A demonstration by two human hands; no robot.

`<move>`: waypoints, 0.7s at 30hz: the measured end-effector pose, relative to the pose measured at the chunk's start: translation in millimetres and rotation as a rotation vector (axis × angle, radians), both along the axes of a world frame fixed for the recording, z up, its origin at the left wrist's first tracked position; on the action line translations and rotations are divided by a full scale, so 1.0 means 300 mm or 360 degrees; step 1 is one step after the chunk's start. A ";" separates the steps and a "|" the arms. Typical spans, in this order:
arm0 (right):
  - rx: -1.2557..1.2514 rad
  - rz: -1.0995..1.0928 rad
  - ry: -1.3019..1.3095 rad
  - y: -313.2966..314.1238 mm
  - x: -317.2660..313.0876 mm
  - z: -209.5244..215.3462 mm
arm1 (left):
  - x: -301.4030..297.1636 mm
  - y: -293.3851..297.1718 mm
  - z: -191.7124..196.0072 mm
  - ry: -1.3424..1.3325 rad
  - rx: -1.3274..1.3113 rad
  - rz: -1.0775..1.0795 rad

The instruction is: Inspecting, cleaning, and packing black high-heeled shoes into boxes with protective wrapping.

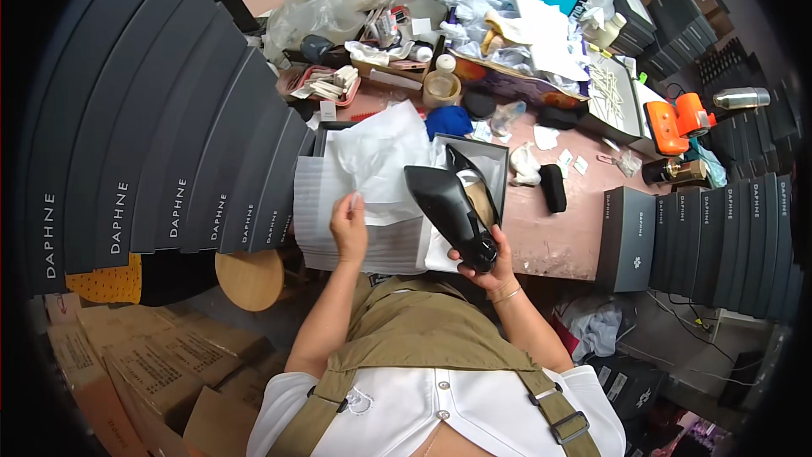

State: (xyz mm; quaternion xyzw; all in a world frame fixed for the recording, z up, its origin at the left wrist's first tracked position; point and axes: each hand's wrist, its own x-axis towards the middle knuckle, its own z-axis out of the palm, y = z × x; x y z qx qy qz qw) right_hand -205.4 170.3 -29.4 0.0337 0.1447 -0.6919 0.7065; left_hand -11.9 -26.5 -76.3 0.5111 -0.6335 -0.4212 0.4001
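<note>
My left hand pinches the lower edge of a crumpled sheet of white tissue paper. In my right hand, a glossy black shoe is gripped near its heel end, toe pointing up and left. Behind it shows a second black shoe with a pale insole; whether my hand also holds this one I cannot tell. Both lie over an open grey shoe box lined with white paper. Left of the box, a stack of white sheets spreads to the table's near edge, partly under the tissue.
Tall rows of dark shoe boxes rise at the left, and more boxes line the right. Across the pink table stand a jar, a blue cloth, a black pad and an orange tool. Cartons sit lower left.
</note>
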 end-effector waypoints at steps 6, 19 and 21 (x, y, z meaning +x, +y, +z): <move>-0.0059 0.0007 -0.0093 0.039 -0.001 0.017 | 0.024 -0.094 0.090 0.0100 -0.0002 0.0103; 0.0152 0.0519 0.1391 -0.095 -0.037 0.222 | -0.022 0.047 0.464 0.0101 -0.0112 -0.1040; 0.0288 0.0293 0.1202 -0.133 0.023 0.227 | 0.001 0.060 0.480 -0.0096 -0.0260 -0.0930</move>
